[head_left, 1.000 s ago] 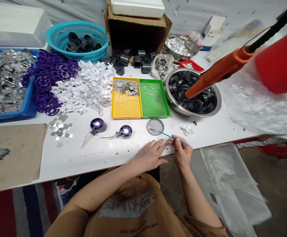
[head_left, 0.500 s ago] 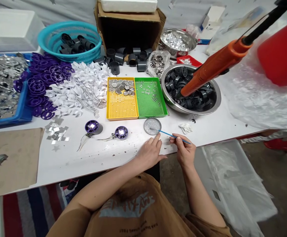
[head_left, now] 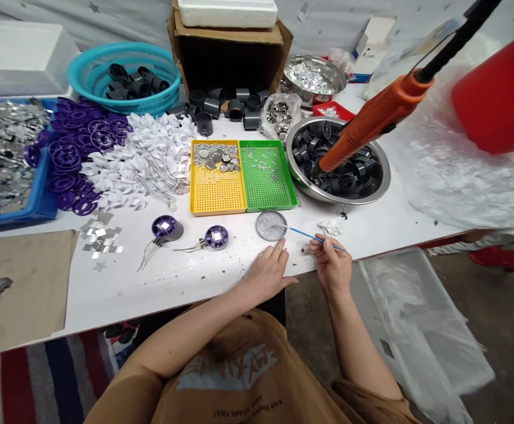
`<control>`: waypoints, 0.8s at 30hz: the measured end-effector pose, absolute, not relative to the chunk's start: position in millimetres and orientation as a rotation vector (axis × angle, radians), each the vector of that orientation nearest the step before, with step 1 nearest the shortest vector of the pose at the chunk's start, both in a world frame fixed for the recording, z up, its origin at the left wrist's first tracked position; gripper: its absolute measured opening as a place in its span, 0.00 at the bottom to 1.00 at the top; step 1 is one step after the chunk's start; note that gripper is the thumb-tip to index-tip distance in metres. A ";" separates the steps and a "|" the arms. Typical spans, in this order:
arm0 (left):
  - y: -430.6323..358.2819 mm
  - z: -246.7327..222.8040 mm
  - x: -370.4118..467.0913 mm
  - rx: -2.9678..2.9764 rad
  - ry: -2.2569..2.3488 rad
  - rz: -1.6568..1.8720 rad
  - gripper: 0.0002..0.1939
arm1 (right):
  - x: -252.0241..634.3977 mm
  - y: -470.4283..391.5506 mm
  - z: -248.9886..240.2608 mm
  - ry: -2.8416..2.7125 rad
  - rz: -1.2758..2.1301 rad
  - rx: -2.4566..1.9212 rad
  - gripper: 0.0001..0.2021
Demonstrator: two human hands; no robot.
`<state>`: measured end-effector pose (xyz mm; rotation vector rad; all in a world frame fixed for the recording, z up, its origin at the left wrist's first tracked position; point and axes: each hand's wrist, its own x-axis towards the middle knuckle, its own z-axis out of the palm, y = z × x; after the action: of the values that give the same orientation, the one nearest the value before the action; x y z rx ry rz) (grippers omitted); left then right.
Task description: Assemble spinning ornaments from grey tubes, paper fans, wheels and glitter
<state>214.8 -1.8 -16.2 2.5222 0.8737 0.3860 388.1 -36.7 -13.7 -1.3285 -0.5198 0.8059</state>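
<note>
My right hand (head_left: 334, 265) pinches a thin blue stick (head_left: 301, 232), whose tip lies in a small round dish (head_left: 265, 227) of clear, glossy material. Just below the dish, my left hand (head_left: 269, 270) rests on the table edge with its fingers apart, holding nothing; a fingertip is at or very near the dish's rim. Left of the dish sits a purple round part (head_left: 216, 237) with a white square at its centre and wires trailing left. Farther left, a similar purple part (head_left: 164, 227) tops a dark cylinder.
Yellow (head_left: 218, 197) and green (head_left: 268, 191) trays of small metal pieces stand behind the dish. An orange tool (head_left: 371, 121) hangs over a steel bowl (head_left: 384, 182) of black parts. Purple rings (head_left: 66, 154), white pieces (head_left: 151, 138) and a blue crate (head_left: 45, 194) lie left. Crumpled tissue (head_left: 330, 227) is right.
My right hand has shifted slightly right, and the stick's tip has moved a little within the dish. My left hand keeps nearly the same pose. The whole view has shifted slightly.
</note>
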 end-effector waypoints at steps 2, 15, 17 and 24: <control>-2.5 -15.4 212.9 2.518 0.863 0.385 0.29 | 389.5 -34.1 -15.0 -0.442 0.853 -1.308 0.14; 1.8 11.8 153.3 2.344 0.843 1.094 0.03 | 388.4 -19.0 -28.0 -0.143 1.054 -1.252 0.14; 8.4 15.0 139.8 2.318 1.002 1.297 0.06 | 387.2 -19.2 -26.3 -0.137 1.054 -1.252 0.14; 40.6 7.0 96.3 2.146 1.516 1.327 0.19 | 388.3 -19.4 -21.7 -0.141 1.035 -1.246 0.12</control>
<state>96.3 40.6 7.0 2.1459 1.5157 1.3266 388.3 -19.4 -21.7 -1.2461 -0.1413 1.0352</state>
